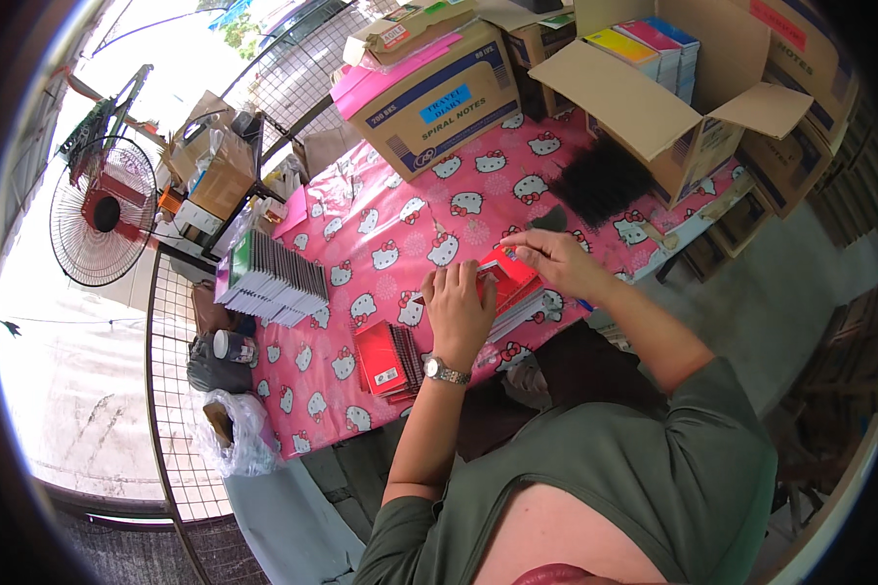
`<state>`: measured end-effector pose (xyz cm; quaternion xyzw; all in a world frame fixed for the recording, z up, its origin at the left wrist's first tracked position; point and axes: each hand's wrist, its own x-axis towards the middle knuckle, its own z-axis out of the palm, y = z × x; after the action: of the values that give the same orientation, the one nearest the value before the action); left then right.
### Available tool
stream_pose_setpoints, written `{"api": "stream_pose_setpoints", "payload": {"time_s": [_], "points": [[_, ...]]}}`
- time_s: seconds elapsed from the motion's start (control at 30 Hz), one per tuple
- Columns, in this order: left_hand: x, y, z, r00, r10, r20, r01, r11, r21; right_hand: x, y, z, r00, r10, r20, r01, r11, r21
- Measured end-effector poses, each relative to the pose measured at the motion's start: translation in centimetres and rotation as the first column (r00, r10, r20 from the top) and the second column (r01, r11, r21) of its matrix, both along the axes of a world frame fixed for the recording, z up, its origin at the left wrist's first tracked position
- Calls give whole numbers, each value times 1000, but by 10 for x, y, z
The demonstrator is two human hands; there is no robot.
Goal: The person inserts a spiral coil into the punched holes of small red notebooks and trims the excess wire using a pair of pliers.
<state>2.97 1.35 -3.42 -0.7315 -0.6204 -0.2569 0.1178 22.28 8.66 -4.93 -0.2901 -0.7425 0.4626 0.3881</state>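
In front of me, a pile of red-covered notebooks (503,277) lies on the pink cartoon-cat tablecloth (385,255), its white page edges showing on the near side. My left hand (456,304), with a metal watch on its wrist, is closed over the left edge of a red cover, fingers bent and thumb toward the pile. My right hand (562,261) pinches the upper right part of the red notebook, its fingertips partly hidden. Beside my left wrist sits a short stack of red spiral notebooks (386,359) with dark bindings.
A tall stack of dark-bound notebooks (273,277) stands at the left. A bristly black heap (603,183) lies before an open carton (644,90) with colourful books. Far back is a closed carton (439,102). A fan (103,210) and a plastic bag (247,437) flank the left edge.
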Motion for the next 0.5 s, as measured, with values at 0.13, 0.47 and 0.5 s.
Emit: {"api": "stream_pose_setpoints", "payload": {"time_s": [0.13,0.47,0.5], "points": [[0,3,-6,1000,4,-15,-3,1000,12,-9,-31,-11,1000,-9,-5,9,1000,-21],[-11,15,4,985,-166,42,167,985,-32,-4,18,15,998,-60,30,44,918,394],[-11,14,6,983,-175,48,176,984,-31,-4,18,17,997,-68,37,47,917,396]]}}
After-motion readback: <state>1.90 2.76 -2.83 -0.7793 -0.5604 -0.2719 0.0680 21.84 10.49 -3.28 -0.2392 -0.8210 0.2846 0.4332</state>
